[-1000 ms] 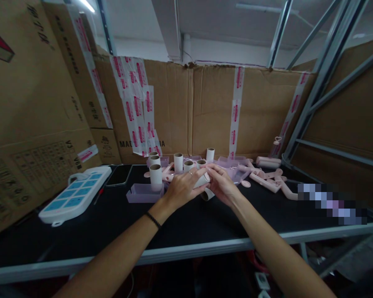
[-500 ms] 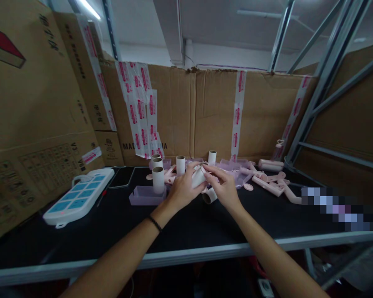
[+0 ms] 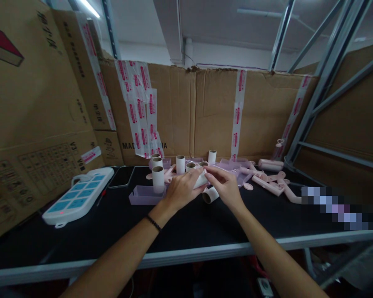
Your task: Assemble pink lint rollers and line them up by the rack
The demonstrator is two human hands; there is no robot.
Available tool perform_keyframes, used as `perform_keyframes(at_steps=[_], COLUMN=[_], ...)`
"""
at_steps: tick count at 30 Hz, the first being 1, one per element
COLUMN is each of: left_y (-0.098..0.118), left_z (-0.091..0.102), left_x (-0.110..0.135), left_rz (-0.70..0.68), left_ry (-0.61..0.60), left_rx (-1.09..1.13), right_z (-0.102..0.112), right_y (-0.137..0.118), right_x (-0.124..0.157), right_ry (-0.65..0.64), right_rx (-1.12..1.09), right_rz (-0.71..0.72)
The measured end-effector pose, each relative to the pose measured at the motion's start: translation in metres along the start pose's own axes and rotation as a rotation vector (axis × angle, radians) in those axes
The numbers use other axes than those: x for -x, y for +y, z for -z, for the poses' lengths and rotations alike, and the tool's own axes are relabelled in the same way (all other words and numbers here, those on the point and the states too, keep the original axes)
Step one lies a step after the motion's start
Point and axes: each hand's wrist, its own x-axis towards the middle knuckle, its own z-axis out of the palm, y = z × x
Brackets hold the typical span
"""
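Note:
My left hand (image 3: pixel 180 190) is wrapped round a white paper roll (image 3: pixel 201 180), which it holds just above the black table (image 3: pixel 112 223). My right hand (image 3: pixel 225 185) pinches the free end of the same roll with its fingertips. A second white roll (image 3: pixel 210 195) lies on its side on the table just under my right hand. Several more rolls (image 3: pixel 158 179) stand upright behind my hands, one of them in a lilac plastic tray (image 3: pixel 145 195).
Pink roller handles (image 3: pixel 269 182) lie at the back right. A white and blue power strip (image 3: pixel 77 195) and a dark phone (image 3: pixel 122 176) sit at the left. Cardboard boxes (image 3: pixel 186 111) wall in the back and left; a metal shelf frame (image 3: pixel 317 87) rises at right.
The roll between my hands rose a little, then came back down towards the table. My right fingers shifted along its end. The view moved slightly.

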Motion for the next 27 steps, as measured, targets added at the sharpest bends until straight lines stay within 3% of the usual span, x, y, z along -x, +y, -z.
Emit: perform_keyframes(at_steps=[11,19,27], left_y=[0.001,0.006,0.006], left_z=[-0.001,0.004,0.002], left_x=[-0.001,-0.006,-0.008], left_rz=[0.02,0.175,0.19], left_ry=[-0.024,-0.014,-0.004], left_rx=[0.0,0.064,0.087], right_z=[0.0,-0.013,-0.02], right_y=[0.004,-0.004,-0.011], right_x=[0.004,0.012,0.014], right_ry=[-0.004,-0.049,-0.036], right_rx=[0.112,0.218,0.3], right_rz=[0.073,0.081,0.086])
